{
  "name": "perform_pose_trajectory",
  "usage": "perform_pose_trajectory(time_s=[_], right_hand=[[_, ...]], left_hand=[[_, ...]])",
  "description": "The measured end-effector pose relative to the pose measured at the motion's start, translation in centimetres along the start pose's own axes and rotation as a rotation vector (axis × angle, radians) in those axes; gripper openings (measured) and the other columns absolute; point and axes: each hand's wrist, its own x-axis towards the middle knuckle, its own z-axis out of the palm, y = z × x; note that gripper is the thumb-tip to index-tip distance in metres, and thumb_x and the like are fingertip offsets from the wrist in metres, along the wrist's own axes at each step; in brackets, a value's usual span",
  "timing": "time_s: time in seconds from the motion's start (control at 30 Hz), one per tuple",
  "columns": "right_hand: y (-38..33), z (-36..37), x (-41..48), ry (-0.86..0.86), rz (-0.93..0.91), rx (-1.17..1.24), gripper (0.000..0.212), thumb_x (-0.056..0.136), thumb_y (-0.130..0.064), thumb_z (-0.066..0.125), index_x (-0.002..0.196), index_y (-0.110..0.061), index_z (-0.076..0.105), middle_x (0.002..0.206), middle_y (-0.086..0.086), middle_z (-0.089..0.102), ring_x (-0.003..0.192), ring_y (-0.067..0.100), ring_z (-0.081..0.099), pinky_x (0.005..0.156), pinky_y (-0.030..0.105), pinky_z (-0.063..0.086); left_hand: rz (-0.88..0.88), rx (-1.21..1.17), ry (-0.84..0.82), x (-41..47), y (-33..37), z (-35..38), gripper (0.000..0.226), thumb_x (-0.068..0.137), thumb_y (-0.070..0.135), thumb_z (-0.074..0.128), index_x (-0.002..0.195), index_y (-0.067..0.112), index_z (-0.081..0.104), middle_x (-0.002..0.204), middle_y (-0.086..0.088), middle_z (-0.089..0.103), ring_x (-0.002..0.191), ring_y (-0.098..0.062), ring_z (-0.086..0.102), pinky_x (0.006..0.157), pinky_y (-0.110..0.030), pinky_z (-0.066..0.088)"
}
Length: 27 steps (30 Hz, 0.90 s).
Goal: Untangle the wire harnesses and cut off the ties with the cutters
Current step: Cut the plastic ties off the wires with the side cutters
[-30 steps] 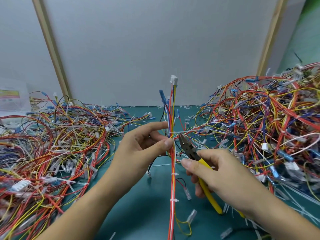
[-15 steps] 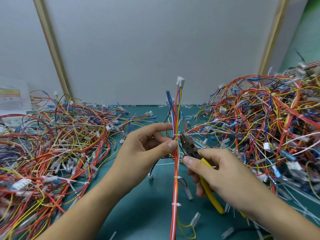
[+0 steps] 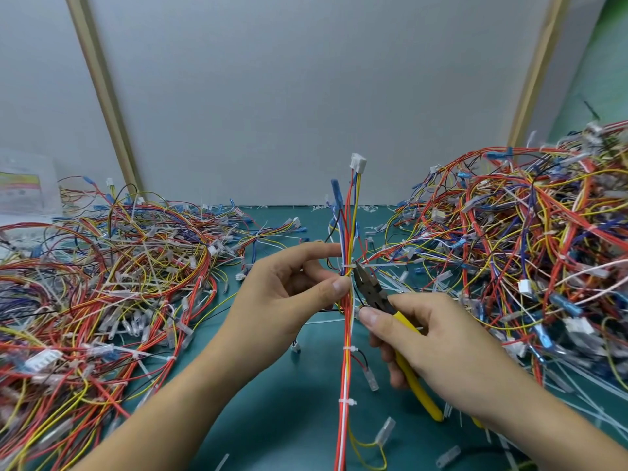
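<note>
Over the middle of the green table (image 3: 278, 419), one wire harness (image 3: 346, 334) stands almost straight up. Its wires are red, yellow, white and blue. It has a white plug (image 3: 358, 163) at the top and a blue end (image 3: 335, 192) just beside that, a little lower.

The left hand (image 3: 289, 294) pinches the harness between the thumb and the first finger. A white tie (image 3: 347, 265) goes around the wires right there, between those two fingers.

The right hand (image 3: 438, 348) is wrapped around the yellow handles of the cutters (image 3: 390, 311). The dark tip of the cutters points up and to the left. It touches the tie on the right side of the harness. I cannot tell if the blades are open or closed.

Two more white ties go around the harness lower down, one (image 3: 350, 349) below the hands and one (image 3: 345, 402) nearer the bottom.

A big pile of tangled wires (image 3: 102, 283) lies on the left side of the table. A taller pile (image 3: 526, 249) sits on the right. Little clear bits (image 3: 385, 433) lie on the table near the harness. A grey wall (image 3: 306, 96) is behind it all.
</note>
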Motion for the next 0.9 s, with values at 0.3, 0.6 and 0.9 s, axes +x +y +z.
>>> perform_pose_trajectory(time_s=[0.3,0.6,0.9], right_hand=[[0.00,0.03,0.00,0.000,0.005,-0.005,0.038,0.092,-0.043,0.062,0.070,-0.013,0.062,0.058,0.001,0.058,0.048,0.022,0.062,0.048,0.028,0.050],[0.02,0.22,-0.07,0.004,-0.011,0.023,0.041,0.094,-0.043,0.061,0.066,-0.013,0.060,0.052,0.002,0.052,0.042,0.018,0.055,0.045,0.029,0.047],[0.56,0.22,0.07,0.049,0.000,0.101,0.047,0.083,-0.057,0.063,0.065,-0.014,0.059,0.049,0.006,0.050,0.041,0.021,0.050,0.043,0.032,0.046]], left_hand=[[0.001,0.013,-0.011,-0.05,0.01,0.04,0.036,0.076,0.017,0.073,0.111,0.010,0.069,0.070,0.005,0.067,0.078,-0.017,0.073,0.077,-0.024,0.057],[-0.001,0.029,-0.019,-0.15,-0.09,0.07,0.035,0.077,0.015,0.073,0.112,0.010,0.069,0.071,0.005,0.067,0.079,-0.017,0.073,0.077,-0.024,0.057],[-0.001,0.056,-0.006,-0.17,0.06,0.11,0.035,0.076,0.018,0.073,0.111,0.012,0.070,0.071,0.004,0.067,0.080,-0.018,0.073,0.078,-0.024,0.057]])
